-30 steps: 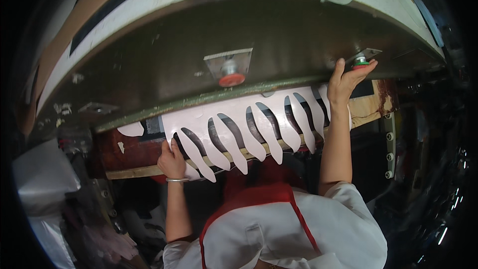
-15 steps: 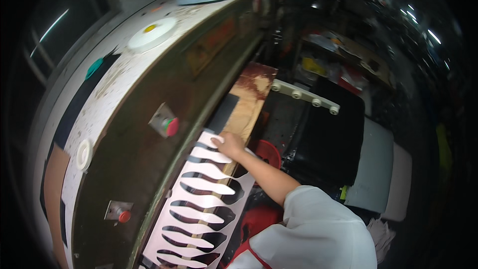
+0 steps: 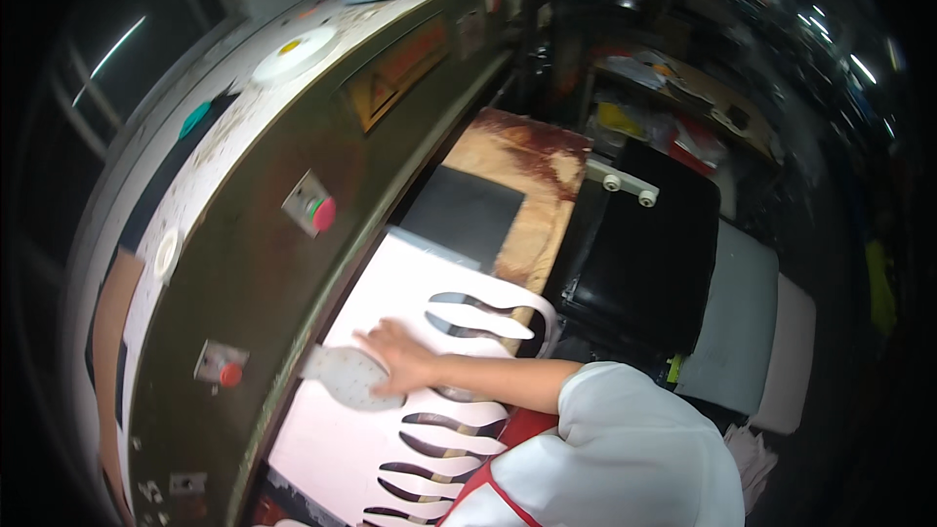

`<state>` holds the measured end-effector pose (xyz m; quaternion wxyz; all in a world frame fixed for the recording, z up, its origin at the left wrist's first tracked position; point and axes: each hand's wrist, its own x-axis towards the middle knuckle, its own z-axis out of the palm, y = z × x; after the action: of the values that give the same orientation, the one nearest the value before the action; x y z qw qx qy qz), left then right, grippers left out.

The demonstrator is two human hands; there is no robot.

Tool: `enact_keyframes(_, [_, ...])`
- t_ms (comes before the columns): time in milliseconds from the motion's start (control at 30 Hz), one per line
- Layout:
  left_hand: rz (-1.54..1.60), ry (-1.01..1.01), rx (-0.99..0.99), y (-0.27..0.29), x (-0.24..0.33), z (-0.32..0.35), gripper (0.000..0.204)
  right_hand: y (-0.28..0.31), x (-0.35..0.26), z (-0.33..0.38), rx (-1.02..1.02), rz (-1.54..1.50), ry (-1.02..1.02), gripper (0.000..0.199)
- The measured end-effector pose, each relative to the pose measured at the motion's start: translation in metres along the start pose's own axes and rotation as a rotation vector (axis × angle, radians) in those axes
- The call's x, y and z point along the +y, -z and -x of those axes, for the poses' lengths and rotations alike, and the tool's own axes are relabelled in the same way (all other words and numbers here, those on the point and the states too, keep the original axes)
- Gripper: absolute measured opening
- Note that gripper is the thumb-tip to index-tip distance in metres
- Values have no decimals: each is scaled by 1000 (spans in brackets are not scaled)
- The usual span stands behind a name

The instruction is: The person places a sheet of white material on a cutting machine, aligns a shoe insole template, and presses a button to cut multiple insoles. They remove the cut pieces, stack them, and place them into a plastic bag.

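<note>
On the far left, see a dark green machine front (image 3: 166,429), with 1 red button (image 3: 230,375) low and 1 pinkish red button (image 3: 323,215) higher. Just beside it, find the uncut band of a pink sheet (image 3: 327,439), far broader than 0.5 seconds ago. Over this band, note a pale, dotted, sole-shaped piece (image 3: 344,378), newly in view; cannot tell whether touching the sheet. At its right end, meet the right hand (image 3: 404,363), blurred, shifted from the sheet's far end, touching the piece with fingers partly spread; cannot tell whether gripping. Seems a switch from handling the sheet to handling the piece, over uncut material. Can find no left hand. Farther right, see wavy slots (image 3: 444,421), then, beyond the sheet, a black mat (image 3: 464,215) and wooden board (image 3: 545,203), both more exposed than before
</note>
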<state>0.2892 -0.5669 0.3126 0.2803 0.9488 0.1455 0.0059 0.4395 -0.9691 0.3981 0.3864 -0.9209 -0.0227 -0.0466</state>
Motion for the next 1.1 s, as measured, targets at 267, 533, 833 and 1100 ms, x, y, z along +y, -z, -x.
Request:
enact_keyframes(267, [-5,222,30,11,43,68,30,-40,-18,47,35,26,66,86])
enact_keyframes(533, [95,222,-14,11,44,36,23,36,-23,-14,37,11,-126,88])
enact_keyframes(833, [194,128,64,29,64,31,24,28,9,-10,66,106,-30,88])
enact_keyframes(1100, [18,208,34,51,86,18,28,40,3,-39,-8,220,-62,104])
